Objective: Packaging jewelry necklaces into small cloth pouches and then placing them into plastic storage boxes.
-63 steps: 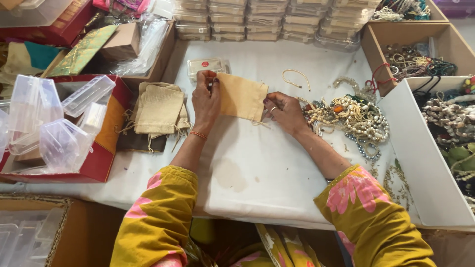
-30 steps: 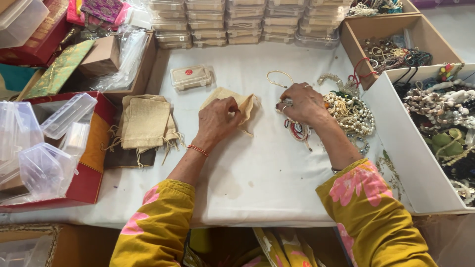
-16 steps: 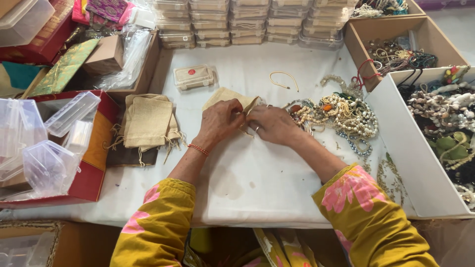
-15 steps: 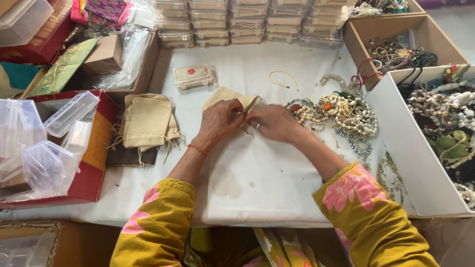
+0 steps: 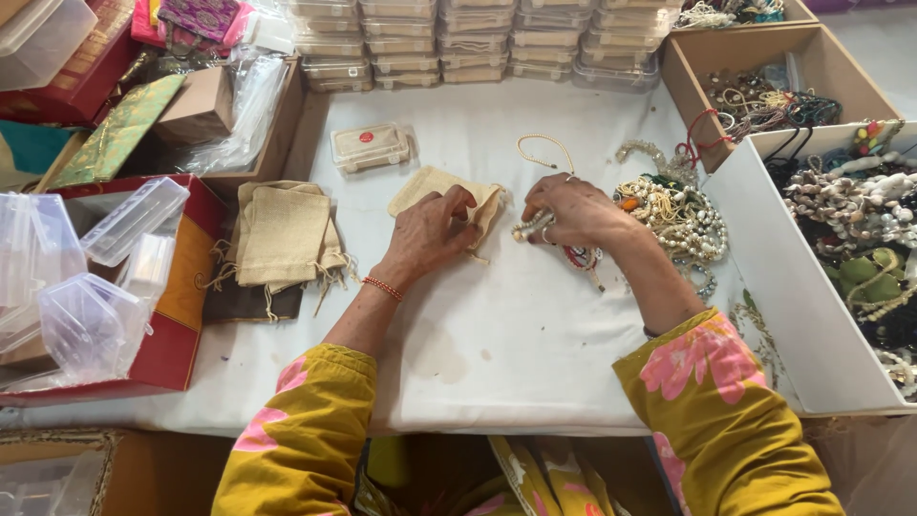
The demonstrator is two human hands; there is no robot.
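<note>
My left hand (image 5: pixel 432 229) grips a small beige cloth pouch (image 5: pixel 425 188) lying on the white table cover, fingers at its open right end. My right hand (image 5: pixel 571 210) is just right of the pouch mouth and holds a beaded necklace (image 5: pixel 527 227); part of it, with red beads, trails below my hand. A heap of pearl and bead jewellery (image 5: pixel 673 212) lies right beside my right hand.
A stack of beige pouches (image 5: pixel 283 236) lies at the left, next to a red box (image 5: pixel 167 306) with clear plastic cases. A small clear case (image 5: pixel 371 147) and a thin bracelet (image 5: pixel 544 145) lie farther back. Stacked clear boxes (image 5: pixel 458 38) line the far edge. Trays of jewellery (image 5: pixel 850 201) stand at the right.
My right hand went to the jewellery heap, came back to the pouch mouth, and now holds a beaded necklace beside it. My left hand has stayed on the pouch.
</note>
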